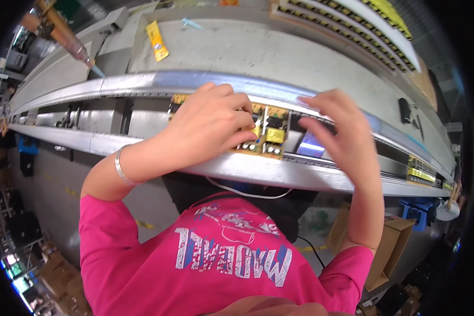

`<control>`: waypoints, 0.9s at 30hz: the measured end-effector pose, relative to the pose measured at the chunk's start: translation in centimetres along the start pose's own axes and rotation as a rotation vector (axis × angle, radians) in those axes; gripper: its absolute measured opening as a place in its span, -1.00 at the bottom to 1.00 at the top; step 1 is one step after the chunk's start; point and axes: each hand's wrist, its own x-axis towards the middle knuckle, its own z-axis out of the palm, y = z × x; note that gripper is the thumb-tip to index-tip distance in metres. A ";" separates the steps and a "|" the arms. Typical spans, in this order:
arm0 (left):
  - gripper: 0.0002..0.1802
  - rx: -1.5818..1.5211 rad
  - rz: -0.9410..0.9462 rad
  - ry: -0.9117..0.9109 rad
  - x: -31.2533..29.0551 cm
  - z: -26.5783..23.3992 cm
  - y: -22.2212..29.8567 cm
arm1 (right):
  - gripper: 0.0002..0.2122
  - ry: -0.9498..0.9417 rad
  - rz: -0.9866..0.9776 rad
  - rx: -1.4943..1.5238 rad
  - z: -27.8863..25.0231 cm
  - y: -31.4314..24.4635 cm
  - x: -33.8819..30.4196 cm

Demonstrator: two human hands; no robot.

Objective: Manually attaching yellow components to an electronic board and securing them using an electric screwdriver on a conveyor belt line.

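Observation:
My left hand (218, 117) lies over a row of circuit boards on the conveyor. Its fingers are curled, and thumb and index fingertips come together beside a yellow component; whatever they pinch is hidden. Just right of that hand is a circuit board (274, 136) with a yellow transformer, black parts and white-topped cylinders. Farther right, my right hand (338, 124) is raised over the conveyor, slightly blurred, with thumb and fingers apart and nothing seen between them. Under it the track shows a shiny bluish-lit surface (310, 145).
Two metal rails (126, 82) run across, bordering the conveyor. Beyond them lie a yellow packet (157, 41) and a black object (404, 110). Stacked trays of components (353, 29) stand at the far right. A tool with a pale tip (81, 52) hangs upper left. A cardboard box (389, 247) sits below right.

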 end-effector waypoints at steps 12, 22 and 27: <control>-0.90 -0.133 -0.052 0.699 2.0 -4.1 -3.1 | -0.59 0.484 0.139 -0.533 -17.5 23.8 11.5; -0.89 -0.087 -0.024 0.845 -1.2 -3.1 -3.5 | -0.63 0.576 0.152 -0.604 -17.4 15.9 8.9; -0.88 -0.004 -0.075 0.876 -2.9 -2.6 -4.7 | -0.69 0.502 0.014 -0.043 -4.8 4.3 7.8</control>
